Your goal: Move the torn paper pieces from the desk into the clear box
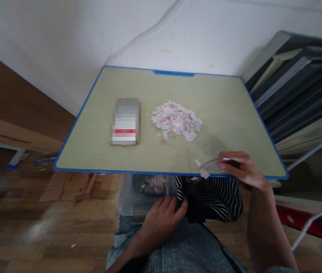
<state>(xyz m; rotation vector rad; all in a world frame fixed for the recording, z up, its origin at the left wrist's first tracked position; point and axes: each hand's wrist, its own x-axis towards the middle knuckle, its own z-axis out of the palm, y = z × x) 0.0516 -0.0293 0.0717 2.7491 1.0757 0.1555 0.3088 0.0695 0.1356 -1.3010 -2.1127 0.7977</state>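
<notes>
A clear, rounded plastic piece (pixel 210 165), perhaps a lid, is pinched in my right hand (pixel 242 167) at the table's front edge. Beside it lies a small paper scrap (pixel 197 162), and a few more scraps are at or just past the edge. Below that edge a black-and-white striped cloth bag (pixel 220 197) sits on my lap. Curled fingers of my left hand (pixel 166 214) grip the bag's left rim. Farther back on the table is a heap of cut paper scraps (pixel 176 118), mostly white with some pink.
The pale green table (pixel 92 151) has a blue rim. On its left lies a blurred-out rectangular object (pixel 126 121). Under the front edge is a clear plastic bin (pixel 126 199) with scraps inside. Dark flat panels (pixel 300 76) lean at the right; cardboard (pixel 64 185) lies on the floor.
</notes>
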